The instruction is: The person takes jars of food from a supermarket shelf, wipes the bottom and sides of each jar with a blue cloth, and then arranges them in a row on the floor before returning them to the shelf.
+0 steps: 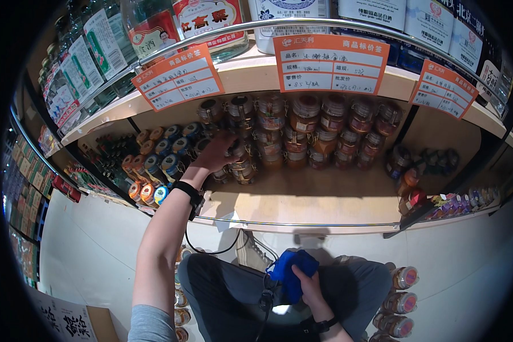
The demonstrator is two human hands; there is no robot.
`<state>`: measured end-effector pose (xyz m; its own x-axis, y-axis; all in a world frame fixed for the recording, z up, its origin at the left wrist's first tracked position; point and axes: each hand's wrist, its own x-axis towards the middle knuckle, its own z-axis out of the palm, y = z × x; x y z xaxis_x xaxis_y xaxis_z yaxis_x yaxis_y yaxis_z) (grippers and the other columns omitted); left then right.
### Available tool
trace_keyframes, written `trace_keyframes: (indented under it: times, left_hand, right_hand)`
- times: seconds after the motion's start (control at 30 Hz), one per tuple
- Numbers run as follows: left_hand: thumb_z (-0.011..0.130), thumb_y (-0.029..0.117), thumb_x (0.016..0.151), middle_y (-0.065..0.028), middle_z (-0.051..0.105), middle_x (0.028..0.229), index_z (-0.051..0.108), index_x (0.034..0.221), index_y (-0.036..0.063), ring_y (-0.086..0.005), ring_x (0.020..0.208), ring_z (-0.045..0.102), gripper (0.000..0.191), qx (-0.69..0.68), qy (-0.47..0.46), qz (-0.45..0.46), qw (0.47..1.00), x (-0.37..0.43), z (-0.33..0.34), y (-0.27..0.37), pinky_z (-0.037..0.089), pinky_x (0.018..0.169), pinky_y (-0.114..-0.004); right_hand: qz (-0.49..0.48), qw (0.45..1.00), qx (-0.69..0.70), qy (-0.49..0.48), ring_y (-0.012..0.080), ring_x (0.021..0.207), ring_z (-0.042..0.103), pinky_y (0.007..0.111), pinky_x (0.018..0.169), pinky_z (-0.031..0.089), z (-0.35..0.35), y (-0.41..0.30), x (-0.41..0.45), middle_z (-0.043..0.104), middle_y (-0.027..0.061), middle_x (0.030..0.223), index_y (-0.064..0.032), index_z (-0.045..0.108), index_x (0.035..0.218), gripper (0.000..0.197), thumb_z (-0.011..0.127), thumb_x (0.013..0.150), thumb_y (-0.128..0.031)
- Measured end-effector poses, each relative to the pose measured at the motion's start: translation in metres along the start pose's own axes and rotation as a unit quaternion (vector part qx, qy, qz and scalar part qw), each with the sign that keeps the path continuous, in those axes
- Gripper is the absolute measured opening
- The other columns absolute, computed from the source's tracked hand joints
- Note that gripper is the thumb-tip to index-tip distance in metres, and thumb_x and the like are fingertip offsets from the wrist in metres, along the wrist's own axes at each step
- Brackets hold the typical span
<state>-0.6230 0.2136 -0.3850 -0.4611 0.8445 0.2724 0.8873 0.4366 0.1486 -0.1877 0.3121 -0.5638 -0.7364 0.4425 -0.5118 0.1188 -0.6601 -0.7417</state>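
Note:
My left hand (217,153) reaches onto the lower shelf, its fingers over a clip-top glass jar (240,164) at the left end of stacked jars; its fingertips are partly lost in shadow, so whether it grips a jar is unclear. Beside it stand more clip-top jars (270,113) in rows, two high in places. My right hand (308,284) holds a bunched blue cloth (291,273) above my lap. To the left of my left hand are smaller jars with blue and orange lids (170,162).
A metal rail (325,224) runs along the lower shelf's front edge. Bottles and orange-edged price cards (331,64) line the shelf above. Several jars (399,302) stand on the floor by my right leg, others (182,317) by my left. A carton (85,320) sits at lower left.

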Motion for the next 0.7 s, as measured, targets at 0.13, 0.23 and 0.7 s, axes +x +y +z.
trace_keyframes:
  times: [0.13, 0.23, 0.7]
  left_hand:
    - [0.082, 0.027, 0.079, -0.0218, 0.049, 0.137, 0.053, 0.137, 0.0029, -0.0399, 0.128, 0.05, 0.069, -0.005, 0.003, -0.012, 1.0, 0.001, 0.0, 0.001, 0.043, 0.11, -0.044]
    - [0.082, 0.026, 0.078, -0.0217, 0.049, 0.138, 0.054, 0.138, 0.0035, -0.0403, 0.128, 0.05, 0.07, -0.005, 0.005, -0.009, 1.0, 0.001, 0.002, 0.0, 0.044, 0.109, -0.044]
    - [0.08, 0.02, 0.083, -0.02, 0.06, 0.118, 0.059, 0.125, 0.0025, -0.0398, 0.107, 0.06, 0.05, -0.086, 0.386, -0.109, 0.912, -0.036, 0.009, 0.002, 0.05, 0.092, -0.047]
  right_hand:
    - [-0.019, 1.0, 0.0, 0.007, 0.0158, 0.104, 0.067, 0.031, 0.091, 0.054, -0.002, 0.005, 0.002, 0.071, 0.0061, 0.115, -0.0029, 0.065, 0.125, 0.041, 0.079, 0.09, -0.017]
    - [-0.024, 1.0, 0.001, 0.007, 0.0158, 0.105, 0.067, 0.032, 0.092, 0.054, -0.003, 0.007, 0.003, 0.07, 0.0063, 0.116, -0.0031, 0.064, 0.126, 0.041, 0.078, 0.09, -0.017]
    - [0.0, 1.0, 0.003, 0.006, 0.0154, 0.105, 0.066, 0.032, 0.091, 0.054, -0.006, 0.015, 0.007, 0.069, 0.0062, 0.118, -0.0036, 0.063, 0.128, 0.044, 0.079, 0.09, -0.018]
